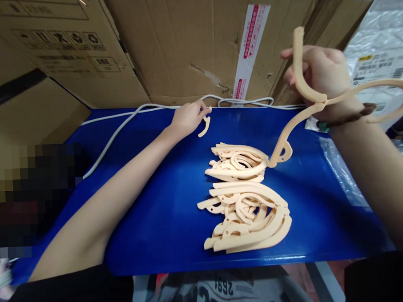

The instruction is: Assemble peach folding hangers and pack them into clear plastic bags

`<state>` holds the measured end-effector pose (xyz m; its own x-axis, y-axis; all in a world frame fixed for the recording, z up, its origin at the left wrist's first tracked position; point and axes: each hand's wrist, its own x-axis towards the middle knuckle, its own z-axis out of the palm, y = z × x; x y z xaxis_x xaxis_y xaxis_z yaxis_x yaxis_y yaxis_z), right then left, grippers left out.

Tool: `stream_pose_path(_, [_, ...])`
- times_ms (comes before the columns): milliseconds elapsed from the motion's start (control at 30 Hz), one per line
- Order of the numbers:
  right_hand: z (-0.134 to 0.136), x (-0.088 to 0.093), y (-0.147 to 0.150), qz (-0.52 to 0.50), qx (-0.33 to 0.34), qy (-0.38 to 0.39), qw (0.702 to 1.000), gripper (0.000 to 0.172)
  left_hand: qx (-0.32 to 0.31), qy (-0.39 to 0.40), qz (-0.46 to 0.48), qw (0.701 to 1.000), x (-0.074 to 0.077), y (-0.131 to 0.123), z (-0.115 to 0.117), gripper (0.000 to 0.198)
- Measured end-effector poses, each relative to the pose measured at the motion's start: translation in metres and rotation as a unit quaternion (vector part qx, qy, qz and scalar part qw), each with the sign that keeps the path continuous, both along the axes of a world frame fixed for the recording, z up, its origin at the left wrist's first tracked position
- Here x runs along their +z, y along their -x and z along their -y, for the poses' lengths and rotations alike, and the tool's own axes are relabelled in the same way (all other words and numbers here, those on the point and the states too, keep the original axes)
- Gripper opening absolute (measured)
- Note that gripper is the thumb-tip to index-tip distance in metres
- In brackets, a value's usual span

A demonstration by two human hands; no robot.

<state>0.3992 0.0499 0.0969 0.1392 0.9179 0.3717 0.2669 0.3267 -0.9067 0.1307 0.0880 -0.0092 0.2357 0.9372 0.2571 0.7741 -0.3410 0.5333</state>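
My right hand [328, 70] is raised at the right, its curled fingers partly hidden behind an unfolded beige folding hanger [289, 127]. The hanger's two curved arms spread from a joint, and its hook loops right, past my wrist. Near the back edge, my left hand [188, 118] is closed, with thumb and fingertips pinching a small curved beige piece [205, 127]. Folded beige hangers lie in two groups in front of me: a farther stack [237, 163] and a nearer stack [251, 218]. The open hanger's lower arm comes down beside the farther stack.
The blue tabletop [151, 215] carries a white cable [113, 148] along its back and left. Large cardboard boxes [183, 45] stand behind and at the left. Clear plastic wrap [344, 171] lies at the right, below a silvery labelled package [380, 36].
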Motion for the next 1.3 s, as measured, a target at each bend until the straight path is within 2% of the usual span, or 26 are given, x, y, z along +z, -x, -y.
stream_pose_path(67, [-0.005,-0.002,0.004,-0.086,-0.024,-0.027,0.996,0.022,0.022,-0.028,0.029,0.999,0.0,-0.004,0.001,0.034])
stream_pose_path(100, [-0.006,-0.004,0.007,-0.119,-0.034,-0.042,0.991,0.021,0.011,-0.025,0.068,0.997,0.002,-0.008,0.003,0.037])
stream_pose_path(167, [-0.008,-0.01,0.011,-0.157,-0.039,-0.067,0.985,0.018,-0.067,0.058,0.187,0.978,0.01,-0.018,0.01,0.044])
stream_pose_path(233, [-0.009,-0.019,0.013,-0.171,-0.023,-0.082,0.982,0.012,-0.167,0.216,0.314,0.909,0.021,-0.027,0.018,0.065])
stream_pose_path(267, [-0.009,-0.023,0.013,-0.165,-0.013,-0.082,0.983,0.016,-0.191,0.271,0.366,0.869,0.027,-0.03,0.022,0.066])
stream_pose_path(300, [-0.009,-0.027,0.012,-0.148,-0.004,-0.083,0.986,0.021,-0.197,0.301,0.414,0.836,0.031,-0.033,0.025,0.058])
stream_pose_path(367, [-0.009,-0.033,0.008,-0.071,0.009,-0.092,0.993,0.027,-0.183,0.316,0.486,0.794,0.038,-0.034,0.032,0.031])
stream_pose_path(433, [-0.005,-0.036,0.005,0.075,0.012,-0.114,0.991,0.026,-0.18,0.315,0.522,0.772,0.041,-0.033,0.036,0.011])
stream_pose_path(467, [-0.002,-0.036,0.005,0.17,0.006,-0.127,0.977,0.024,-0.187,0.317,0.528,0.765,0.042,-0.033,0.037,0.01])
stream_pose_path(533, [0.008,-0.034,0.009,0.364,-0.019,-0.13,0.922,0.021,-0.202,0.326,0.529,0.757,0.043,-0.033,0.04,0.018])
stream_pose_path(567, [0.013,-0.033,0.013,0.455,-0.03,-0.119,0.882,0.027,-0.205,0.335,0.526,0.755,0.043,-0.034,0.04,0.023])
stream_pose_path(633, [0.022,-0.032,0.021,0.57,-0.07,-0.091,0.814,0.041,-0.201,0.359,0.515,0.752,0.044,-0.036,0.042,0.03])
stream_pose_path(700, [0.026,-0.032,0.028,0.617,-0.086,-0.052,0.781,0.045,-0.193,0.378,0.496,0.758,0.044,-0.038,0.043,0.033])
stream_pose_path(767, [0.026,-0.034,0.03,0.625,-0.062,-0.022,0.778,0.042,-0.184,0.378,0.471,0.775,0.044,-0.039,0.042,0.035])
stream_pose_path(800, [0.024,-0.035,0.03,0.617,-0.035,-0.011,0.786,0.041,-0.18,0.373,0.459,0.786,0.043,-0.038,0.042,0.035])
stream_pose_path(900, [0.017,-0.039,0.029,0.547,0.028,0.021,0.836,0.038,-0.166,0.356,0.425,0.815,0.044,-0.038,0.04,0.03])
stream_pose_path(967, [0.012,-0.043,0.028,0.504,0.033,0.076,0.859,0.04,-0.151,0.321,0.38,0.854,0.045,-0.037,0.039,0.031])
stream_pose_path(1000, [0.01,-0.045,0.028,0.499,0.027,0.108,0.859,0.039,-0.139,0.296,0.345,0.88,0.046,-0.036,0.039,0.034])
stream_pose_path(1067, [0.005,-0.05,0.025,0.513,0.01,0.158,0.844,0.036,-0.112,0.259,0.272,0.92,0.046,-0.033,0.038,0.04])
stream_pose_path(1133, [0.002,-0.056,0.02,0.54,-0.033,0.172,0.823,0.034,-0.089,0.255,0.239,0.933,0.044,-0.031,0.037,0.036])
stream_pose_path(1200, [-0.001,-0.062,0.014,0.57,-0.097,0.168,0.799,0.035,-0.076,0.259,0.267,0.925,0.04,-0.029,0.035,0.02])
stream_pose_path(1300, [-0.002,-0.071,0.009,0.609,-0.147,0.166,0.762,0.038,-0.052,0.263,0.344,0.9,0.033,-0.029,0.03,0.045])
